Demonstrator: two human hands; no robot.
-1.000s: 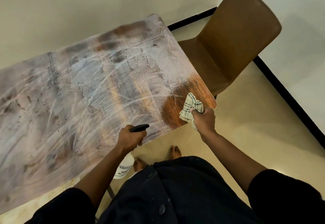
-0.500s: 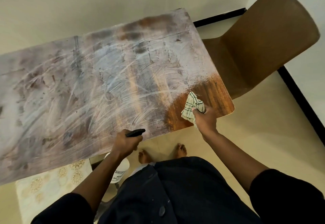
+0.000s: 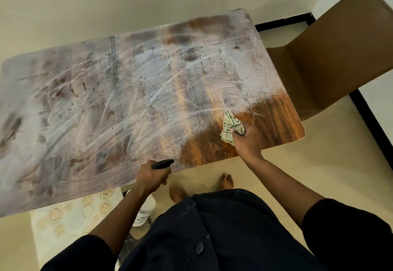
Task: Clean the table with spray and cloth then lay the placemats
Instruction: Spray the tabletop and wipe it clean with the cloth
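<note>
Both hands are busy at the near edge of the table (image 3: 106, 104). One, the right hand (image 3: 247, 141), has its fingers curled round a bunched checked cloth (image 3: 230, 127) and presses it down on the wood at the boundary between the cleaned corner and the white haze; held as a wad like that, it probably gives a firm pad for rubbing rather than a loose sheet that drags. Its partner, the left hand (image 3: 152, 178), grips the neck of a spray bottle (image 3: 144, 209), fingers wrapped below the black nozzle (image 3: 162, 163), which points over the table edge toward the smeared area. Its white body hangs below the table edge, just in front of the person's dark clothing. Keeping it in hand and aimed seems meant to allow another squirt without putting the cloth down.

Most of the table top is covered in a pale, streaky film with swirling wipe marks; only the near right corner shows bare, warm brown wood grain. By that look the wiping is at an early stage, with the bulk of the surface yet to be cleared.

How much liquid the bottle holds cannot be told; its body is opaque white with a printed label.

A patterned cream placemat (image 3: 70, 213) lies low beside the table's near left edge, not yet laid; what it rests on is hidden. A brown chair (image 3: 340, 58) stands at the table's right end, its seat tucked close.
</note>
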